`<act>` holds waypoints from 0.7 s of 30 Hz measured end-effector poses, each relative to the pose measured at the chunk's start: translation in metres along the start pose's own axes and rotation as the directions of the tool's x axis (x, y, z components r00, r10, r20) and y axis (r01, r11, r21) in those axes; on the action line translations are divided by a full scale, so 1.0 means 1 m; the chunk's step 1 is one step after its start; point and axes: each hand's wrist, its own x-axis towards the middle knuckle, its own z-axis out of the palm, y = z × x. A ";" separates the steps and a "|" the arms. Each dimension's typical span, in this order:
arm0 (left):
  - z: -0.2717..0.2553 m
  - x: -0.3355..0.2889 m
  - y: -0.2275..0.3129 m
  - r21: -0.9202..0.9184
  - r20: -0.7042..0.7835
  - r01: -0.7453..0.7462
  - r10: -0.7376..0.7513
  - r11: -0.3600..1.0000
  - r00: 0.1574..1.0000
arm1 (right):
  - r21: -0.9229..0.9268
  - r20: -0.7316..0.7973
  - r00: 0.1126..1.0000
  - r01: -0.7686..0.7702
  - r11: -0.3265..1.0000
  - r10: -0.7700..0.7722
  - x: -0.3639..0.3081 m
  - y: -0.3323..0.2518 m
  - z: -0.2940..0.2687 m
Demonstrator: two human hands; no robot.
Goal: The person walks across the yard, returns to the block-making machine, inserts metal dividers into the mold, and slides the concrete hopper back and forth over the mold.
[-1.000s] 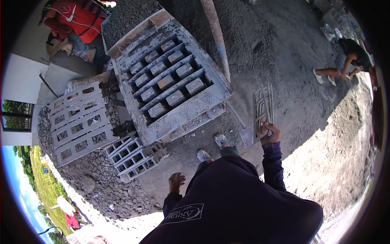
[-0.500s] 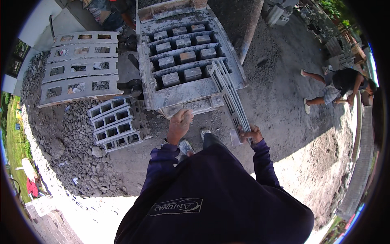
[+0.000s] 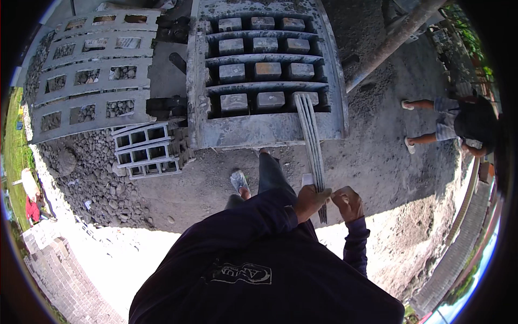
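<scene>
A bundle of thin grey slotted plates (image 3: 311,141) stands on edge in front of me. Its far end lies over the near right corner of a block-moulding machine (image 3: 237,132), among the grey blocks (image 3: 270,100) that sit in rows in the machine's slots. My left hand (image 3: 311,203) is wrapped round the bundle close to its near end. Just to the right, my right hand (image 3: 348,203) is closed, fingers curled and fingertips against or right beside the plates' edges. Whether it pinches one of them is hidden.
Left of the machine lies a large grey frame with square openings (image 3: 99,69). Hollow concrete blocks (image 3: 143,151) stand below it beside a gravel heap (image 3: 94,181). A pole (image 3: 391,46) slants up on the right. Farther right a person (image 3: 458,120) bends over.
My left hand has left the machine's front edge and now grips the plates. The right hand has shifted to their right side. The bundle stands straighter, and my view has moved closer to the machine.
</scene>
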 end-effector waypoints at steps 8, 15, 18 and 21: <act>-0.004 0.033 0.074 0.204 0.419 0.148 -0.223 0.968 0.880 | 0.429 0.269 0.907 -0.414 0.803 0.324 0.137 -0.052 -0.013; -0.068 0.074 0.111 0.524 0.644 -0.196 -0.234 0.829 0.728 | 0.377 0.474 0.875 -0.298 0.877 0.093 0.168 -0.078 -0.035; -0.112 0.066 0.103 0.325 0.420 -0.238 0.086 0.915 0.904 | 0.335 0.554 0.828 -0.313 0.889 0.083 0.197 -0.129 -0.052; -0.149 0.048 0.072 0.503 0.066 -0.326 0.341 0.800 0.938 | 0.158 0.579 0.814 -0.164 0.974 0.043 0.242 -0.175 -0.059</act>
